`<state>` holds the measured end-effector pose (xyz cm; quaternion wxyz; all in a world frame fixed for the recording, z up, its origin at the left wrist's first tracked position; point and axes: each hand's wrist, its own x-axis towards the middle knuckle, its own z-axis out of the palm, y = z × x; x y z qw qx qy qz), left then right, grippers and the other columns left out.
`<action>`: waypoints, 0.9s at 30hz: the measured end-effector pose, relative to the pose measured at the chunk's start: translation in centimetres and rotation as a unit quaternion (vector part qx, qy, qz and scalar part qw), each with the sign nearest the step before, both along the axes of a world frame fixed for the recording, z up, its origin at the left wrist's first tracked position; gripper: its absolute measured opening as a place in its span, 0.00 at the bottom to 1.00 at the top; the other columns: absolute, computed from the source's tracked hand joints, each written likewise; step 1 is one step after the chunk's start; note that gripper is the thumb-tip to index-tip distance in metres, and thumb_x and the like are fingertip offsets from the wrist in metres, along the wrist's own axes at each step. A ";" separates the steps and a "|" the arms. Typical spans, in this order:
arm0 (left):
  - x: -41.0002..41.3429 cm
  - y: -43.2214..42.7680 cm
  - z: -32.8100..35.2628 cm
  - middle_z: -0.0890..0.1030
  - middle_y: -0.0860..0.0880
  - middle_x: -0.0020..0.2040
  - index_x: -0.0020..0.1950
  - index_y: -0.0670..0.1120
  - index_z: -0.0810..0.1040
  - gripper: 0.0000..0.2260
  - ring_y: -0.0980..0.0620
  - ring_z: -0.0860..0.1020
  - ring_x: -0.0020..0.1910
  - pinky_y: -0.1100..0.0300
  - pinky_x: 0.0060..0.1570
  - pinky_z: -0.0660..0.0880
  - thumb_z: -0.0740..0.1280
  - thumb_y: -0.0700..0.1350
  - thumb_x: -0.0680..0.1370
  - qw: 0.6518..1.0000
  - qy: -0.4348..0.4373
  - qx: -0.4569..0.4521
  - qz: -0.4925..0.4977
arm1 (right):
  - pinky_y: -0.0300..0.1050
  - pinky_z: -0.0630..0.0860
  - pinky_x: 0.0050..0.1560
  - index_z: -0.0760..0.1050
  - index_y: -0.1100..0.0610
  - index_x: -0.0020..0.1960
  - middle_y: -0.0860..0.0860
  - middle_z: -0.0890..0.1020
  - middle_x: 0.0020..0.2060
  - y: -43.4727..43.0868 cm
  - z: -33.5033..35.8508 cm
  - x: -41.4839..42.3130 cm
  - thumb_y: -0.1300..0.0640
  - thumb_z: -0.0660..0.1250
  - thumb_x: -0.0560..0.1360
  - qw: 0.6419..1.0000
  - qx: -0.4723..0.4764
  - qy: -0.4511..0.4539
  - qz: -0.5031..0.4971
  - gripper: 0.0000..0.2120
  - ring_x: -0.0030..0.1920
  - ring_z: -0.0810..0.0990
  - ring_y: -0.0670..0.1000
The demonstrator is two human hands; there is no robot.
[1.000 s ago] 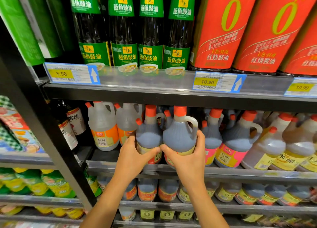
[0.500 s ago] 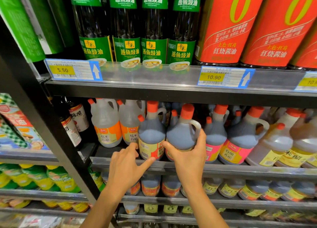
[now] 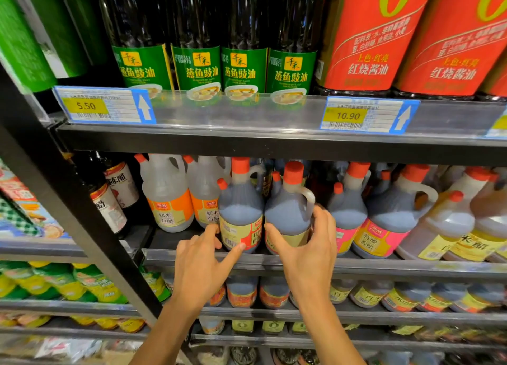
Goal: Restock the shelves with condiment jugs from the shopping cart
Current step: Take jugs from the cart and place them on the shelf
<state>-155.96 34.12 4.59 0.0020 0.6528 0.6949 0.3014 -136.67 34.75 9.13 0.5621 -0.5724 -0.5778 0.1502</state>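
Observation:
Two dark vinegar jugs with orange-red caps stand side by side at the front of the middle shelf (image 3: 384,267). My right hand (image 3: 307,252) grips the right jug (image 3: 286,213) low on its body, thumb on its left side and fingers wrapped round its right side under the handle. My left hand (image 3: 201,260) touches the left jug (image 3: 241,208) near its base, the forefinger on its left side and the thumb tip against the label. The shopping cart is out of view.
Clear white-vinegar jugs (image 3: 167,200) stand left of the pair, pink-labelled dark jugs (image 3: 384,216) and yellow-labelled jugs to the right. The upper shelf edge (image 3: 247,142) hangs just above the caps, under green and red soy bottles. A black upright (image 3: 68,200) runs at the left.
Both jugs have settled onto the shelf. My left hand let go of its jug, drew back, and now touches it again with thumb and forefinger. My right hand kept its hold.

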 end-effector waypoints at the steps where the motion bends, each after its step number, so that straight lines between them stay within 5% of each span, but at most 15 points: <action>1: 0.0 0.0 -0.1 0.77 0.58 0.39 0.53 0.52 0.72 0.25 0.54 0.77 0.41 0.53 0.48 0.69 0.56 0.72 0.74 1.000 0.000 0.000 0.000 | 0.49 0.74 0.62 0.72 0.59 0.68 0.52 0.74 0.62 0.0 -0.1 0.0 0.41 0.78 0.68 1.000 0.004 -0.012 -0.005 0.36 0.64 0.74 0.53; 10: 0.1 -0.1 0.0 0.75 0.59 0.39 0.51 0.54 0.69 0.23 0.56 0.75 0.41 0.54 0.49 0.66 0.55 0.73 0.74 1.000 -0.019 -0.002 -0.002 | 0.56 0.79 0.58 0.70 0.54 0.68 0.49 0.78 0.60 -0.4 -0.2 -0.3 0.42 0.80 0.67 0.999 -0.007 0.016 -0.029 0.36 0.61 0.78 0.53; 18: 0.2 -0.2 -0.2 0.75 0.59 0.39 0.51 0.53 0.70 0.23 0.54 0.74 0.41 0.54 0.49 0.66 0.55 0.72 0.75 1.000 -0.015 0.002 0.003 | 0.59 0.78 0.58 0.74 0.62 0.68 0.54 0.75 0.62 -0.6 -0.9 0.1 0.49 0.78 0.71 0.996 0.037 -0.054 -0.058 0.31 0.62 0.76 0.56; 24: 0.3 -0.4 -0.2 0.74 0.56 0.39 0.49 0.52 0.69 0.22 0.52 0.73 0.41 0.52 0.50 0.66 0.54 0.70 0.76 1.000 0.009 -0.008 0.004 | 0.46 0.77 0.64 0.74 0.61 0.69 0.53 0.77 0.64 -1.6 -1.5 0.6 0.57 0.76 0.75 0.997 0.042 -0.049 -0.036 0.26 0.63 0.77 0.52; 27: 0.2 -0.4 -0.1 0.73 0.54 0.38 0.44 0.51 0.68 0.21 0.50 0.73 0.41 0.51 0.49 0.66 0.53 0.68 0.78 0.999 0.031 -0.016 -0.003 | 0.40 0.77 0.53 0.78 0.57 0.58 0.49 0.81 0.51 -2.3 -2.1 1.7 0.61 0.74 0.75 0.993 0.033 -0.104 -0.048 0.12 0.52 0.78 0.48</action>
